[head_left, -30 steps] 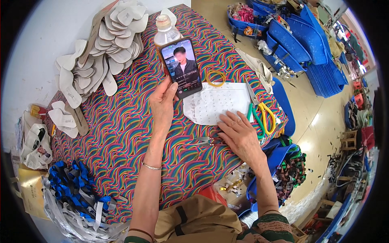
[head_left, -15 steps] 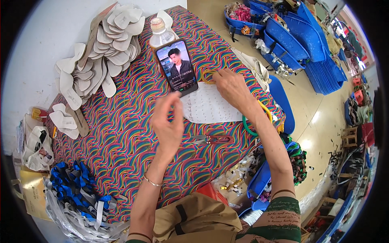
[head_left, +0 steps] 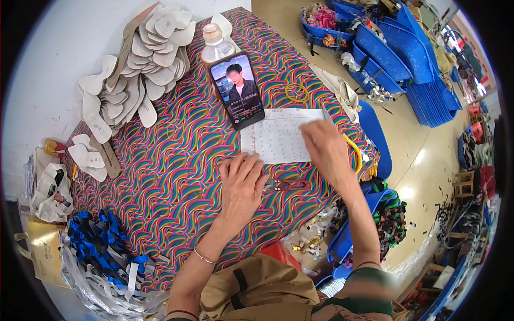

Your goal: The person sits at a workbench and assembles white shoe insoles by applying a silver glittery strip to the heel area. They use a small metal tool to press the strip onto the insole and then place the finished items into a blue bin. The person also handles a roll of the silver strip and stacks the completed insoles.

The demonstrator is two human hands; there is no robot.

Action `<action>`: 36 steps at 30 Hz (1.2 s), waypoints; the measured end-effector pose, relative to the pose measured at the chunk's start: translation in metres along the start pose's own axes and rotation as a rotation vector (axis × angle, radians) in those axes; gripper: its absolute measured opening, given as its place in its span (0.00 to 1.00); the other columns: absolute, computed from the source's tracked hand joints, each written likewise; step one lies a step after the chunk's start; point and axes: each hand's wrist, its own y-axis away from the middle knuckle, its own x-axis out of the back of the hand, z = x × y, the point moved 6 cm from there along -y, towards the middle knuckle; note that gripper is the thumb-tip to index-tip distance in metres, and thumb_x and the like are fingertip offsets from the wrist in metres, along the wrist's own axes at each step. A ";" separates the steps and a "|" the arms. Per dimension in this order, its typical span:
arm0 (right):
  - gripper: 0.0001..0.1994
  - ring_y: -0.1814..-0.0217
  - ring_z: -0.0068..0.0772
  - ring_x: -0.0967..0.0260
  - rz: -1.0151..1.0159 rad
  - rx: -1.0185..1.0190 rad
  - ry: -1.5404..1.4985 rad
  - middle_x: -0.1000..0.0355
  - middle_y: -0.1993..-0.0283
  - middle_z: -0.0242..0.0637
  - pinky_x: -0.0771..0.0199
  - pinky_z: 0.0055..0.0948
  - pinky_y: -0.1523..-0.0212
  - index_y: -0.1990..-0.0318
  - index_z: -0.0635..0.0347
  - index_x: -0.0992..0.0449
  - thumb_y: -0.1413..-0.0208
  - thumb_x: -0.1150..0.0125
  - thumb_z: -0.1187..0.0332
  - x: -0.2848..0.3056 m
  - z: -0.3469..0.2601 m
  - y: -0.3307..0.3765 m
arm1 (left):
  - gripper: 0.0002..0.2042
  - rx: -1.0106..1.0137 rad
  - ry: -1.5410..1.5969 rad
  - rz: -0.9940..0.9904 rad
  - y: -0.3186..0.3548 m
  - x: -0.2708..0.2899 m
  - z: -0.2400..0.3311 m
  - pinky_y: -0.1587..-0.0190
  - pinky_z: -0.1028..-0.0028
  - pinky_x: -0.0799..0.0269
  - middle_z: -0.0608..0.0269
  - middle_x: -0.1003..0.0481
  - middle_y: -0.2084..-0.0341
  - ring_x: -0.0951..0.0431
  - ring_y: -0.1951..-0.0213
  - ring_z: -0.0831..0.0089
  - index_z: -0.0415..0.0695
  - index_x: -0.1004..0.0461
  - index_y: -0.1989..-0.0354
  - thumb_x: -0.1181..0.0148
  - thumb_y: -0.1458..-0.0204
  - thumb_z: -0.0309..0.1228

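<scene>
A white sheet of paper (head_left: 281,136) with printed rows lies on the patterned tablecloth. My left hand (head_left: 241,187) rests palm down with its fingers apart, fingertips at the paper's lower left edge. It partly covers the scissors (head_left: 292,185), whose red handles show to its right. Over the paper's right side is my right hand (head_left: 327,150), fingers bent and blurred, so I cannot make out whether it holds anything. A lit phone (head_left: 237,91) leans against a clear bottle (head_left: 217,49) just above the paper. Yellow rubber bands (head_left: 297,93) lie beyond the paper's top right.
Grey-white flat cut pieces (head_left: 126,96) are heaped at the far left. Blue and silver strips (head_left: 99,251) bunch at the lower left. A yellow ring (head_left: 354,155) sits by my right forearm. Blue plastic tubs (head_left: 399,48) stand on the floor at the right.
My left hand has come down from beside the phone to the paper's lower edge. My right hand has left the rubber bands and moved nearer, over the paper's right side.
</scene>
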 end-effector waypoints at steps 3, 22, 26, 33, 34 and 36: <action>0.10 0.56 0.49 0.29 -0.032 0.002 -0.023 0.28 0.60 0.43 0.27 0.43 0.58 0.60 0.62 0.24 0.52 0.40 0.77 0.000 -0.029 0.028 | 0.10 -0.006 0.013 0.032 -0.002 0.003 0.002 0.43 0.56 0.41 0.59 0.22 0.56 0.27 0.48 0.58 0.36 0.20 0.61 0.34 0.52 0.24; 0.17 0.56 0.54 0.34 0.013 -0.225 -0.111 0.33 0.62 0.48 0.31 0.44 0.56 0.52 0.65 0.25 0.51 0.44 0.82 -0.022 -0.008 0.029 | 0.06 0.019 0.061 0.074 -0.005 0.006 -0.002 0.47 0.59 0.39 0.63 0.21 0.62 0.26 0.55 0.61 0.38 0.20 0.66 0.32 0.53 0.23; 0.17 0.57 0.54 0.33 0.026 -0.236 -0.161 0.33 0.62 0.48 0.31 0.45 0.56 0.51 0.66 0.25 0.51 0.44 0.82 -0.022 -0.004 0.031 | 0.06 0.019 0.052 0.085 -0.006 0.006 -0.001 0.47 0.59 0.39 0.63 0.21 0.62 0.26 0.55 0.61 0.39 0.20 0.66 0.32 0.54 0.23; 0.20 0.58 0.49 0.33 0.007 -0.103 -0.004 0.33 0.62 0.45 0.30 0.43 0.58 0.49 0.62 0.22 0.52 0.43 0.81 -0.021 -0.016 0.031 | 0.06 0.021 0.054 0.094 -0.006 0.005 -0.003 0.47 0.60 0.38 0.64 0.20 0.63 0.26 0.56 0.61 0.39 0.20 0.67 0.32 0.55 0.22; 0.20 0.59 0.48 0.33 -0.014 -0.103 0.015 0.34 0.62 0.44 0.30 0.42 0.58 0.49 0.62 0.22 0.52 0.43 0.80 -0.022 -0.017 0.031 | 0.06 0.021 0.054 0.093 -0.006 0.005 -0.003 0.47 0.60 0.38 0.64 0.20 0.63 0.26 0.56 0.61 0.39 0.20 0.67 0.32 0.55 0.22; 0.21 0.59 0.47 0.34 -0.056 -0.101 0.051 0.34 0.62 0.43 0.31 0.41 0.58 0.47 0.60 0.23 0.52 0.44 0.79 -0.024 -0.018 0.030 | 0.06 0.020 0.056 0.097 -0.006 0.005 -0.003 0.48 0.60 0.38 0.64 0.21 0.63 0.26 0.56 0.62 0.40 0.20 0.68 0.32 0.55 0.22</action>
